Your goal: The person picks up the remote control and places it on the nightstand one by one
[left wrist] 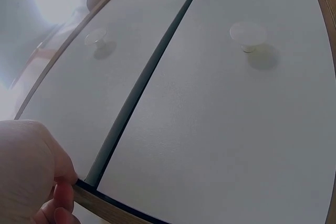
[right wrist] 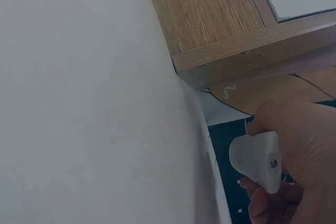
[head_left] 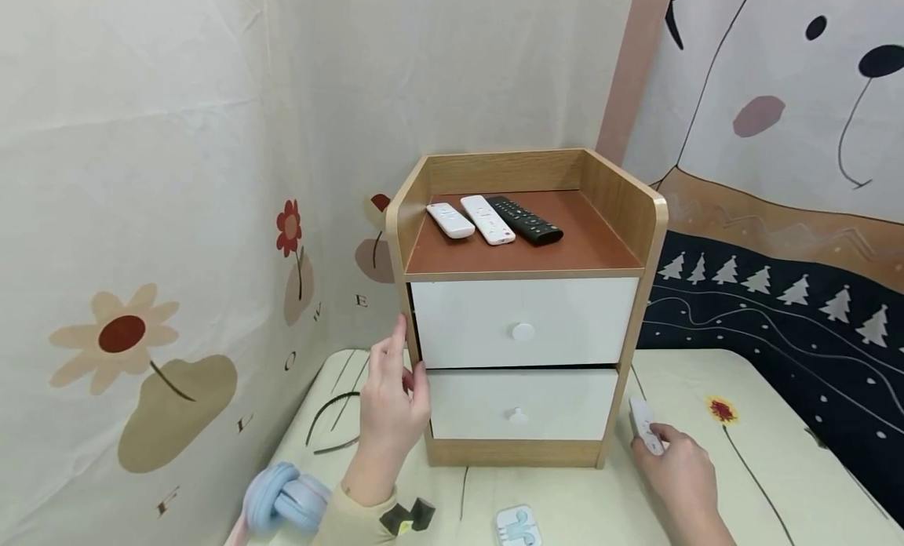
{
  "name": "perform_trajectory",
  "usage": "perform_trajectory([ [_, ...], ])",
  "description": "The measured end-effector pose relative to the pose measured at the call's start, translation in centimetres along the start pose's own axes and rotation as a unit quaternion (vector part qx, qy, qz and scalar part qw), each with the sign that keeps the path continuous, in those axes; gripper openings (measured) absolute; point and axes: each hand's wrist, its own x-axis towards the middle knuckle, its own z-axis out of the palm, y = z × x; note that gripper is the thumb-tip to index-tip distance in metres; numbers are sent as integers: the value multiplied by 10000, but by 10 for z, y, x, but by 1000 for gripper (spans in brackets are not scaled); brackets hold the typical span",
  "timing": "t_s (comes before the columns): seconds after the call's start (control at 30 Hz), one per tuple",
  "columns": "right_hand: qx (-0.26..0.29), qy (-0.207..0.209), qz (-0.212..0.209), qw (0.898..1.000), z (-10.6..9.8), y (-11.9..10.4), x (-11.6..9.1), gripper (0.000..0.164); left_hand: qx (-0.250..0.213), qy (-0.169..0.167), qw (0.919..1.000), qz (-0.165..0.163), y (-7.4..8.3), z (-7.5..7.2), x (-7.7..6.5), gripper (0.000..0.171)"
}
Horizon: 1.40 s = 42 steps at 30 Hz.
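A small wooden cabinet [head_left: 515,452] with two white drawers stands before me. My left hand [head_left: 391,405] rests against its left side, beside the edge of the upper drawer [head_left: 466,322], with fingers pointing up. In the left wrist view, the fingers [left wrist: 64,195] of that hand touch the frame near the gap between the drawers. My right hand [head_left: 681,471] grips a white remote control [head_left: 644,424] low at the cabinet's right side. The right wrist view shows one end of that remote [right wrist: 257,158] between thumb and fingers.
On the cabinet's brown top lie a short white remote [head_left: 450,220], a longer white remote [head_left: 489,220] and a black remote [head_left: 526,220]. A boxed pair of earphones [head_left: 519,525] lies in front. A blue knotted cushion [head_left: 286,495] sits at left, near the patterned wall cloth [head_left: 176,177].
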Motion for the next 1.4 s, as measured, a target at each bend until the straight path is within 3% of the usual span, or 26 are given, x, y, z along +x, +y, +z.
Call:
perform_trajectory([
  [0.33, 146, 115, 287, 9994, -21, -16, 5, 60, 39, -14, 10000, -46, 0, 0, -1, 85],
  [0.57, 109, 506, -160, 9985, -35, -27, 5, 55, -7, -4, 10000, -26, 0, 1, -1, 85],
  [0.83, 207, 853, -579, 9945, -64, -57, 8, 51, 14, 27, 10000, 16, 0, -1, 0, 85],
  [1.07, 176, 1426, -1088, 9836, -100, -80, 13, 49, -33, 5, 10000, 76, 0, -1, 2, 84],
  [1.27, 106, 2130, -1580, 9641, -135, -100, 19, 47, -25, -31, 10000, 47, 1, -1, 2, 84],
  [1.4, 54, 2378, -1847, 9536, -154, -115, 24, 48, 18, -16, 10000, 42, 1, -2, 1, 84],
])
